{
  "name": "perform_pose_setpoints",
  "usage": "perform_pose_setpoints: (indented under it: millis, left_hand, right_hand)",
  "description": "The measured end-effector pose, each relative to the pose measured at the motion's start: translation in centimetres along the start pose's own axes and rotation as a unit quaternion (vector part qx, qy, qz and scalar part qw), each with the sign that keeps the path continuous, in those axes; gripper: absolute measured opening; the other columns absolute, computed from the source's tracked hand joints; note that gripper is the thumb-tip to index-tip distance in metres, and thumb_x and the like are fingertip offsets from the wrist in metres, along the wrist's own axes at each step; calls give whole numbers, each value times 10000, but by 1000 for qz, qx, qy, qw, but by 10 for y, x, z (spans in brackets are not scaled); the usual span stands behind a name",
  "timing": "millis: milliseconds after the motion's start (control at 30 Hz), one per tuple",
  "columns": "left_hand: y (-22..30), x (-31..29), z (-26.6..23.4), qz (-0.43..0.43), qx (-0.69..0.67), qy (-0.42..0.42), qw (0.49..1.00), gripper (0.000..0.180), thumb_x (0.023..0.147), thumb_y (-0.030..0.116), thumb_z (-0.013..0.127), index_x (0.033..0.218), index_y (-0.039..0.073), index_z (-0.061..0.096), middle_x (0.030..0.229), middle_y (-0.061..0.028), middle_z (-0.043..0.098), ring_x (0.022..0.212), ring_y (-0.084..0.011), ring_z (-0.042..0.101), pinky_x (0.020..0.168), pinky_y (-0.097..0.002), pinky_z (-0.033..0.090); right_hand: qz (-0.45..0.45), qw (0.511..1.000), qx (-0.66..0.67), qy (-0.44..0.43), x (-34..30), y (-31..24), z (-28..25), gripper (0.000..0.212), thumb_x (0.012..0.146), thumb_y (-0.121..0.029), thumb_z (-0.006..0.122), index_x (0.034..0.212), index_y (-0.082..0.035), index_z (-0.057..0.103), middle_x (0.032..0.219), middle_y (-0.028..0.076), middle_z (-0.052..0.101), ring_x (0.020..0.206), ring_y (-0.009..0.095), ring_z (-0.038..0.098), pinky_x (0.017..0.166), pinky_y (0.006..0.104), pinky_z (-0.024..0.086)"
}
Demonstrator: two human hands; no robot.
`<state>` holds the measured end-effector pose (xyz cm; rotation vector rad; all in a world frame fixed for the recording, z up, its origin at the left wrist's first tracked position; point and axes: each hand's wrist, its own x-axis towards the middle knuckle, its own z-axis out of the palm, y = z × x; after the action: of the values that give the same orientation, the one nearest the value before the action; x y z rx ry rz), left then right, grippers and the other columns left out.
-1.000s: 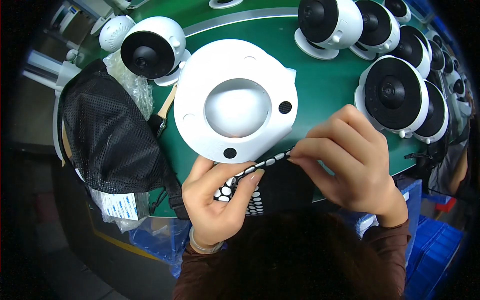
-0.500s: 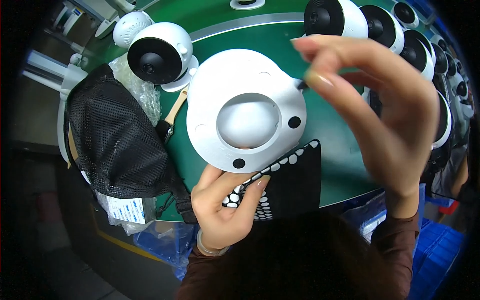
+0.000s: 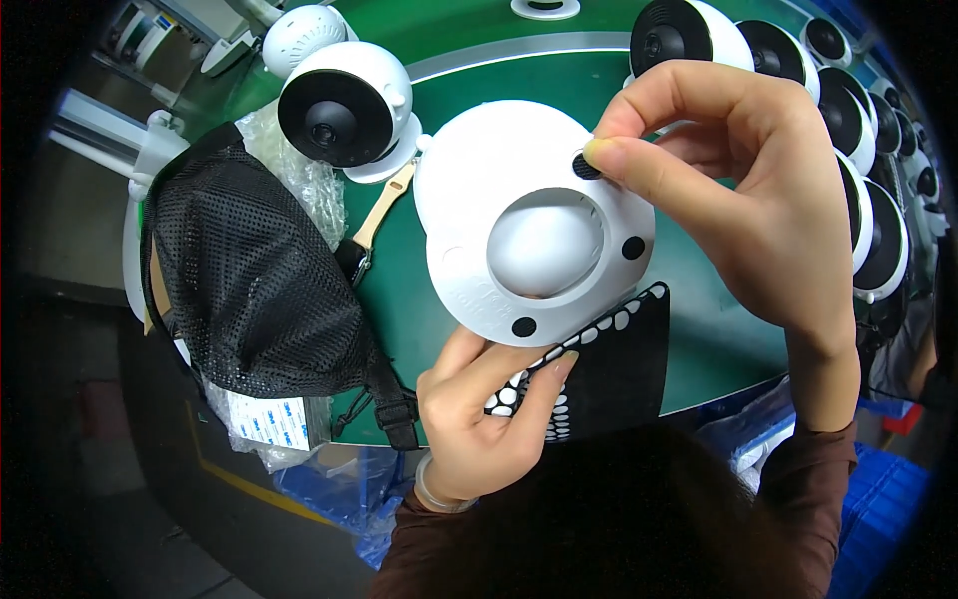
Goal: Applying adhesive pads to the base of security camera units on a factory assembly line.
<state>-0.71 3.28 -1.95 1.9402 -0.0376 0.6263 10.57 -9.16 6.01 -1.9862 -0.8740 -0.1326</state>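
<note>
My left hand [image 3: 484, 424] grips the rim of a white camera [image 3: 464, 235], its round base turned up toward me with a wide opening in the middle. Between the same fingers is a folded sheet of black adhesive pads [image 3: 629, 364], with white ovals where the backing shows. Two black round pads, one at the lower rim [image 3: 524, 326] and one on the right [image 3: 633, 248], sit on the base. At the upper right of the base, the thumb and forefinger of my right hand [image 3: 743, 190] pinch another black round pad [image 3: 585, 166], which touches the surface there.
A black mesh bag [image 3: 254, 270] lies on the left over bubble wrap [image 3: 319, 195], beside a beige strap [image 3: 386, 210]. Behind it stands a white camera with a black front [image 3: 334, 118]. More such cameras [image 3: 778, 50] crowd the right side of the green table [image 3: 714, 319].
My right hand has come down from beside the base, and the pad it pinches now meets the base's upper right. The view has shifted slightly, so things appear further right.
</note>
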Motion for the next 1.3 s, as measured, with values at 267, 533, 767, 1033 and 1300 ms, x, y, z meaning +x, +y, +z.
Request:
perform_pose_setpoints:
  millis: [267,533,767,1033,1300]
  left_hand:
    - [0,-2,-2,-6,-5,-11,1000,180,610,-77,660,784,-40,637,810,-145,607,717,-237,632,632,-260,465]
    - [4,0,0,-3,-8,-15,1000,210,610,-92,658,814,-45,639,824,-140,610,738,-216,628,639,-253,467]
    - [8,-4,-1,-60,-7,1,998,215,595,-90,606,809,-71,624,856,-153,601,809,-197,576,759,-275,414]
    - [5,-6,-1,-74,-30,18,997,221,612,-88,632,831,-55,638,870,-163,602,818,-222,591,737,-274,436]
    - [-2,-11,-2,-63,-42,19,997,216,603,-93,603,817,-87,582,875,-147,572,766,-167,540,694,-236,406]
  right_hand:
    - [-61,994,-86,4,1,-3,1,95,738,-53,635,696,-2,567,666,13,583,598,28,545,567,132,434]
    - [231,948,179,-129,22,7,-27,292,778,-125,608,992,18,469,656,96,623,583,106,577,580,209,440]
    - [-114,988,-102,-4,-50,22,-19,207,621,13,665,818,-48,649,826,58,604,724,165,531,561,232,400]
    - [-69,991,-113,-2,-73,33,-4,245,567,-5,708,796,-73,654,780,35,561,711,182,487,600,269,393]
    - [-102,990,-92,14,-78,40,-1,234,562,5,716,767,-74,638,718,26,558,663,185,508,558,266,413]
